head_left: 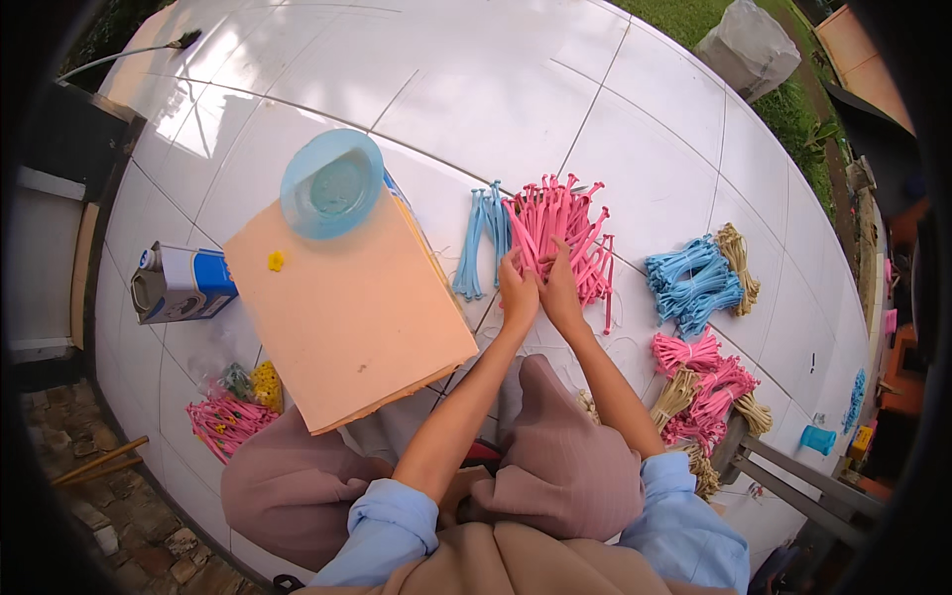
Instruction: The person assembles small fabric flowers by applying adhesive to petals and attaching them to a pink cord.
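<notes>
My left hand [518, 290] and my right hand [561, 288] meet at the near edge of a pile of pink strips with flared, knob-like ends [560, 220]. The fingers of both are bent and closed around some of these strips, which fan out away from me. Exactly how many strips lie in the grip is hidden. Just left of the pile are light-blue strips [473, 248] of the same shape, on the white tiled floor [476, 109]. Thin, pale thread [623, 347] lies loosely on the tiles near my right wrist.
A peach-coloured board [347, 317] at left carries a blue translucent bowl [332, 183] and a yellow flower piece [276, 261]. Beside it stands a metal can [183, 283]. Tied blue bundles [694, 283] and pink bundles [719, 387] lie right, near a stool-like frame [793, 476].
</notes>
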`<control>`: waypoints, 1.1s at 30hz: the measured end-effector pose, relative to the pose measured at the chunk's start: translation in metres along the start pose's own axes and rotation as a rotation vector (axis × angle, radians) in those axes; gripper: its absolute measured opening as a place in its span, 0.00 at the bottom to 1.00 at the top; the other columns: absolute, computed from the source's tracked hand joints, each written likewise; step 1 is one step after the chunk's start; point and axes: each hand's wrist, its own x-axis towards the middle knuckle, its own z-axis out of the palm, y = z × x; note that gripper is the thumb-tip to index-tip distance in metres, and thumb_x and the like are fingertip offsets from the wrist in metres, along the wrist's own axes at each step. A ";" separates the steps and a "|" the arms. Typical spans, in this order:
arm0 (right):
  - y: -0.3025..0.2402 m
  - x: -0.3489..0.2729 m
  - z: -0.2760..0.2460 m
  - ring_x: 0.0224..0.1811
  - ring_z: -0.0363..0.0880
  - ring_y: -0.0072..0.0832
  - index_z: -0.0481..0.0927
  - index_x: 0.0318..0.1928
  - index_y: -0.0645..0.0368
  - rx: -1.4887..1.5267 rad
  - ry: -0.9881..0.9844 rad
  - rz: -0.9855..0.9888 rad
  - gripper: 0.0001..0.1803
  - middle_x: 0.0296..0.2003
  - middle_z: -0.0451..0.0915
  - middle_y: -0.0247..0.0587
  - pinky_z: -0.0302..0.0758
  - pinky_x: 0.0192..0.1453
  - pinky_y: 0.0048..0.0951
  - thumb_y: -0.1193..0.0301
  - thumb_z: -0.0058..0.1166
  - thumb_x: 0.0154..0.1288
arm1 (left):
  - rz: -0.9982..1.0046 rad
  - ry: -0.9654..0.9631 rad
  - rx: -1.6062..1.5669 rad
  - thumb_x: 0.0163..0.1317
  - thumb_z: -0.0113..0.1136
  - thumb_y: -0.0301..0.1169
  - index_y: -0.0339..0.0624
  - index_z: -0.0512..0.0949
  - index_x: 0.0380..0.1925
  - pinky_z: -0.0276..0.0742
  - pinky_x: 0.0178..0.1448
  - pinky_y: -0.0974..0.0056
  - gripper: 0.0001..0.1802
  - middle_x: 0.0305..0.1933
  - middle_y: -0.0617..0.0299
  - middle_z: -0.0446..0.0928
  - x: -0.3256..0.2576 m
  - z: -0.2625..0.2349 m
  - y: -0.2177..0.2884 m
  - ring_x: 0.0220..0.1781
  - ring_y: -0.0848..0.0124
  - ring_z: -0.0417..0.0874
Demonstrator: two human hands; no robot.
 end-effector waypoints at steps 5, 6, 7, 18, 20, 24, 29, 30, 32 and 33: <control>0.016 0.006 0.008 0.41 0.76 0.41 0.55 0.63 0.59 -0.201 0.180 -0.193 0.27 0.42 0.74 0.50 0.73 0.45 0.34 0.79 0.40 0.62 | 0.041 -0.082 0.041 0.57 0.45 0.19 0.31 0.63 0.54 0.72 0.50 0.62 0.22 0.47 0.49 0.69 0.015 0.010 -0.010 0.45 0.62 0.75; 0.008 0.005 0.006 0.41 0.76 0.41 0.55 0.63 0.59 -0.198 0.178 -0.181 0.27 0.42 0.74 0.50 0.73 0.45 0.34 0.79 0.40 0.62 | 0.031 -0.087 0.049 0.57 0.45 0.19 0.31 0.63 0.54 0.72 0.50 0.62 0.22 0.47 0.49 0.69 0.014 0.009 -0.008 0.45 0.62 0.75; -0.013 0.004 0.005 0.39 0.77 0.40 0.55 0.63 0.58 -0.088 0.182 -0.050 0.27 0.40 0.74 0.49 0.73 0.43 0.35 0.80 0.40 0.63 | -0.019 -0.098 0.039 0.56 0.45 0.18 0.33 0.62 0.55 0.70 0.52 0.60 0.23 0.47 0.49 0.68 0.014 0.003 0.003 0.47 0.61 0.74; -0.140 -0.028 -0.119 0.35 0.79 0.25 0.54 0.62 0.58 0.074 0.202 -0.206 0.30 0.30 0.78 0.42 0.76 0.42 0.24 0.85 0.46 0.61 | 0.700 -0.125 0.319 0.49 0.42 0.13 0.34 0.59 0.58 0.50 0.69 0.51 0.32 0.59 0.45 0.60 -0.024 -0.011 0.155 0.65 0.52 0.57; -0.170 -0.036 -0.139 0.36 0.80 0.27 0.54 0.61 0.58 0.065 0.136 -0.248 0.30 0.29 0.79 0.43 0.76 0.44 0.26 0.85 0.48 0.60 | 0.760 -0.193 0.397 0.49 0.42 0.14 0.33 0.59 0.59 0.50 0.69 0.51 0.31 0.59 0.44 0.59 -0.026 -0.021 0.169 0.65 0.52 0.57; -0.242 -0.055 -0.178 0.37 0.80 0.27 0.55 0.61 0.57 0.012 0.147 -0.421 0.31 0.30 0.80 0.44 0.76 0.45 0.26 0.84 0.50 0.58 | 0.856 -0.372 0.630 0.57 0.47 0.23 0.35 0.62 0.56 0.55 0.67 0.52 0.24 0.52 0.46 0.69 -0.042 -0.040 0.220 0.59 0.54 0.66; -0.315 -0.065 -0.198 0.38 0.81 0.26 0.55 0.61 0.58 0.113 0.180 -0.619 0.31 0.31 0.80 0.44 0.77 0.44 0.25 0.83 0.51 0.58 | 0.512 -0.836 0.288 0.69 0.41 0.39 0.38 0.64 0.53 0.73 0.47 0.61 0.19 0.33 0.58 0.76 -0.067 -0.061 0.312 0.36 0.67 0.78; -0.326 -0.067 -0.198 0.38 0.81 0.26 0.55 0.61 0.58 0.128 0.155 -0.670 0.31 0.32 0.81 0.43 0.77 0.45 0.26 0.82 0.52 0.58 | 0.521 -0.880 0.187 0.70 0.38 0.40 0.38 0.64 0.52 0.72 0.34 0.69 0.19 0.28 0.63 0.72 -0.071 -0.062 0.322 0.28 0.77 0.74; -0.349 -0.074 -0.187 0.40 0.80 0.28 0.55 0.61 0.56 0.109 0.173 -0.746 0.31 0.34 0.81 0.43 0.75 0.48 0.28 0.80 0.53 0.59 | 0.505 -0.820 0.128 0.70 0.38 0.39 0.38 0.64 0.52 0.71 0.32 0.71 0.18 0.26 0.65 0.69 -0.074 -0.074 0.330 0.26 0.79 0.71; -0.359 -0.081 -0.184 0.49 0.77 0.31 0.56 0.61 0.55 0.035 0.270 -0.834 0.31 0.44 0.78 0.46 0.71 0.55 0.35 0.77 0.54 0.59 | 0.460 -0.781 0.055 0.70 0.39 0.38 0.38 0.64 0.52 0.69 0.30 0.74 0.17 0.24 0.68 0.66 -0.076 -0.080 0.334 0.24 0.82 0.68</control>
